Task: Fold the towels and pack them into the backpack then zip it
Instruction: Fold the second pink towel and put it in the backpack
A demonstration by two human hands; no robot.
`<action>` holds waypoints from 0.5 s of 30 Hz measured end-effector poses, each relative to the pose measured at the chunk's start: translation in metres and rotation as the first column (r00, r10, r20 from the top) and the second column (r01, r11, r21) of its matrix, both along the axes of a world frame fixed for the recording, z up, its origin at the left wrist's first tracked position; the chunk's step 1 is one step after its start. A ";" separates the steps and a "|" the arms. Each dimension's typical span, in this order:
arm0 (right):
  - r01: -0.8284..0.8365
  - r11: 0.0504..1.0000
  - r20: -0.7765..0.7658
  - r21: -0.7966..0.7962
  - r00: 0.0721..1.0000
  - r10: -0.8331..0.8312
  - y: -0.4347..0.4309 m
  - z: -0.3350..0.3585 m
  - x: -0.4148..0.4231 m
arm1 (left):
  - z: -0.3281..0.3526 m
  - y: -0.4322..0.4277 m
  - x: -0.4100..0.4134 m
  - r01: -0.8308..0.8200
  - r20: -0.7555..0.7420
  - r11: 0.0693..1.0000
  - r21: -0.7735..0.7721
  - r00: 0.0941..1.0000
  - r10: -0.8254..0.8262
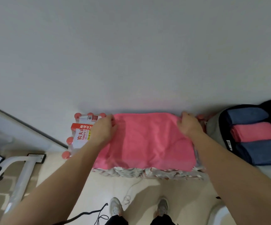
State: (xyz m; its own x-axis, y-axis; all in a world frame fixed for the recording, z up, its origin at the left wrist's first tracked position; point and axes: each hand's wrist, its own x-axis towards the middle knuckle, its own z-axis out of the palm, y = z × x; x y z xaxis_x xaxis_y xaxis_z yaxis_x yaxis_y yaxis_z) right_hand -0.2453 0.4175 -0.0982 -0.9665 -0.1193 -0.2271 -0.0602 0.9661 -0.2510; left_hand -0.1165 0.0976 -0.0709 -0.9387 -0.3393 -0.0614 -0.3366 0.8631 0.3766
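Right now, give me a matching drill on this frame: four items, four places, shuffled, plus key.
Items:
1. pink towel
2. backpack
3. left hand
4. shoes

Places:
A. on the floor, bottom of view
B. open, at right, folded towels inside
C. spread over the bottle packs
D. gripping the towel's far left corner

Pairs: 1-C, 2-B, 3-D, 4-A

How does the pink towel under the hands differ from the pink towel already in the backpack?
The pink towel under the hands lies spread wide over shrink-wrapped bottle packs, gripped at its far corners by the left hand and right hand. The pink towel in the backpack is folded into a compact block, untouched, between two blue towels in the open backpack. Both look the same colour.
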 end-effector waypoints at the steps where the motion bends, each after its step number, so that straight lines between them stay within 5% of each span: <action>1: -0.027 0.999 0.006 -0.036 1.000 0.027 -0.002 -0.002 -0.001 | -0.001 0.016 -0.002 0.019 -0.005 0.999 0.027 1.000 -0.019; 9: -0.105 0.958 -0.029 -0.267 0.995 0.100 -0.015 0.010 0.015 | -0.006 0.116 -0.021 0.058 -0.047 0.987 0.150 0.998 -0.052; 15: -0.051 0.805 -0.096 -0.590 0.995 -0.008 -0.016 0.006 0.035 | -0.007 0.147 -0.031 0.016 -0.004 0.982 0.188 1.000 -0.015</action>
State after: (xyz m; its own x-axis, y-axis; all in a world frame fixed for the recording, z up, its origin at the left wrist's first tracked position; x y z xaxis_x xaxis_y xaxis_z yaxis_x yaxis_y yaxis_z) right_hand -0.2104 0.4017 -0.0925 -0.9746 -0.2230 -0.0183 -0.1298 0.6299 -0.7658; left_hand -0.1475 0.2446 -0.0783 -0.9439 -0.3074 -0.1207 -0.3228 0.7816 0.5337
